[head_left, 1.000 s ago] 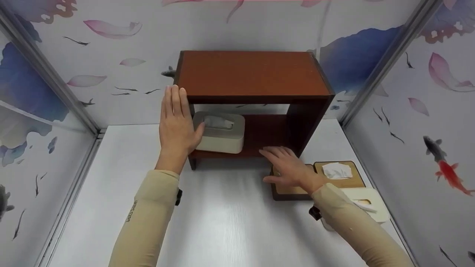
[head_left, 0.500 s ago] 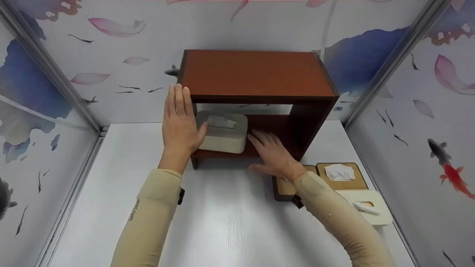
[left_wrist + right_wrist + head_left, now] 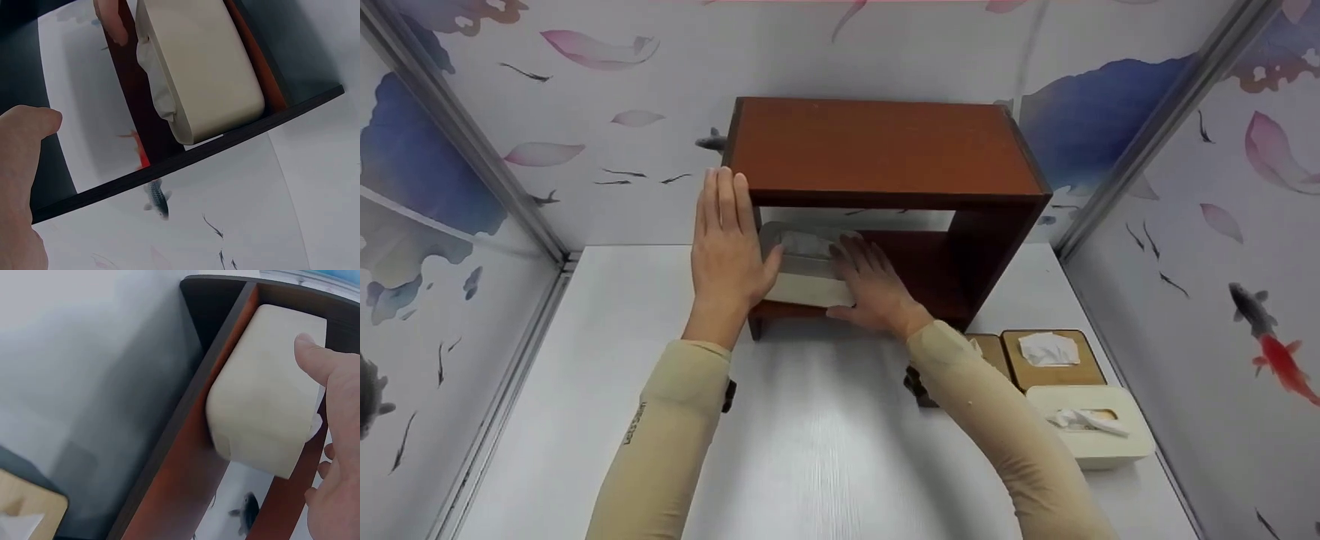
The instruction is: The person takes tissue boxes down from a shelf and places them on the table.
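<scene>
An off-white tissue box (image 3: 808, 289) with a grey top and a tissue in its slot stands on the lower board of a reddish-brown wooden shelf (image 3: 885, 146), near the left side panel. My left hand (image 3: 729, 244) lies along that left panel with its fingers straight, its thumb by the box's left end. At the box's right end is my right hand (image 3: 877, 289), fingers stretched over the top. In the right wrist view its thumb (image 3: 318, 363) is in front of the box's pale front face; firm contact cannot be told.
Two wood-topped tissue boxes with dark sides, one (image 3: 1054, 367) showing a white tissue, stand right of the shelf. Nearer lies another off-white tissue box (image 3: 1132, 439). Printed wall panels (image 3: 630, 195) enclose the white table (image 3: 810, 465) at the back and both sides.
My right hand has moved left, from in front of the shelf's right part to the right end of the tissue box inside. The left hand keeps its place on the shelf's left side.
</scene>
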`<state>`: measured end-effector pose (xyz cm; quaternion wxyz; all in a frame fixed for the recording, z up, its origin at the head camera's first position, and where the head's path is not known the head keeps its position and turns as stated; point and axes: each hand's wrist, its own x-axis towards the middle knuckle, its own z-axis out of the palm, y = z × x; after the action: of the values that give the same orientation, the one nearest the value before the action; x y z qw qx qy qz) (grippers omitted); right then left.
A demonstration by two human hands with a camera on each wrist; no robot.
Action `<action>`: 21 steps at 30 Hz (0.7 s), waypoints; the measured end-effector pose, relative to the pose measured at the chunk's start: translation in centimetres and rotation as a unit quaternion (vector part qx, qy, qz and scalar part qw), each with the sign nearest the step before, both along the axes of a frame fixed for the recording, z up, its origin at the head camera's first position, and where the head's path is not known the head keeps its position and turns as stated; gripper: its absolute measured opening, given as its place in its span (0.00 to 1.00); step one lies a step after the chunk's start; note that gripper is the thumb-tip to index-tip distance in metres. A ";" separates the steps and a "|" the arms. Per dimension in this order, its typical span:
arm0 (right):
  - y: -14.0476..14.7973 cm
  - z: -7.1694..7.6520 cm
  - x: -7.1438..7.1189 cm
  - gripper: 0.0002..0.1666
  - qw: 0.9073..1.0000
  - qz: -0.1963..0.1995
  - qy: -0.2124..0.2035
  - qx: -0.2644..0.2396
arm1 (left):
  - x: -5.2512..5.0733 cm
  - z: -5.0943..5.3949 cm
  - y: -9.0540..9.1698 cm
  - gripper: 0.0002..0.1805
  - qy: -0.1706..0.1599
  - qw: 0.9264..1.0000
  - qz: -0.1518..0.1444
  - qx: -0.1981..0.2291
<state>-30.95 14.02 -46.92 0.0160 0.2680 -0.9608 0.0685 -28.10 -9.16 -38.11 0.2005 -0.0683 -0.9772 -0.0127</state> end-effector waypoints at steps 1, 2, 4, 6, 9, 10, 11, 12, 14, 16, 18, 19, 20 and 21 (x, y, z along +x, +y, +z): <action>-0.4 0.1 -0.3 0.59 1.000 -0.002 -0.002 0.007 | 0.0 0.0 0.0 0.57 0.002 1.000 -0.001 0.001; -0.7 0.1 -0.5 0.59 1.000 -0.004 -0.002 0.013 | 0.0 -0.1 0.0 0.57 0.003 1.000 -0.002 0.002; -1.4 0.3 -1.1 0.59 1.000 -0.008 -0.004 0.023 | -0.1 -0.1 0.0 0.57 0.008 1.000 -0.003 0.002; -2.0 0.4 -1.6 0.59 0.999 -0.014 -0.007 0.031 | -0.1 -0.1 0.0 0.57 0.011 1.000 -0.003 0.000; -2.8 0.5 -2.4 0.58 0.999 -0.026 -0.022 0.027 | -0.1 -0.1 -0.1 0.57 0.009 1.000 -0.002 -0.006; -3.1 0.4 -2.7 0.58 0.999 -0.031 -0.030 0.023 | -0.1 -0.1 -0.1 0.57 0.008 1.000 -0.001 -0.007; -3.3 0.4 -2.9 0.58 0.998 -0.036 -0.038 0.023 | -0.1 -0.1 -0.1 0.57 0.006 1.000 0.000 -0.009; -3.5 0.4 -3.2 0.58 0.998 -0.041 -0.046 0.026 | -0.1 -0.1 -0.1 0.57 0.003 1.000 0.000 -0.008; -3.8 0.3 -3.7 0.59 0.997 -0.047 -0.058 0.033 | -0.1 -0.1 -0.1 0.57 -0.001 1.000 0.001 -0.008; -4.0 0.3 -4.1 0.59 0.996 -0.048 -0.063 0.045 | -0.1 -0.1 0.0 0.57 -0.004 1.000 0.004 -0.008; -4.1 0.2 -4.4 0.59 0.995 -0.047 -0.067 0.055 | -0.1 -0.1 0.0 0.57 -0.005 1.000 0.005 -0.006; -4.2 0.1 -4.5 0.59 0.995 -0.047 -0.068 0.056 | -0.1 -0.1 0.0 0.58 -0.004 1.000 0.007 -0.007; -4.3 0.1 -4.6 0.59 0.995 -0.046 -0.070 0.057 | -0.1 -0.1 0.0 0.58 -0.003 1.000 0.009 -0.008; -4.3 0.0 -4.7 0.60 0.995 -0.046 -0.073 0.058 | -0.1 -0.1 0.0 0.58 -0.003 1.000 0.010 -0.008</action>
<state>-35.68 9.69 -46.90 -0.0666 0.2180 -0.9732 0.0311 -28.18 -9.15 -38.19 0.1974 -0.0605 -0.9784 -0.0036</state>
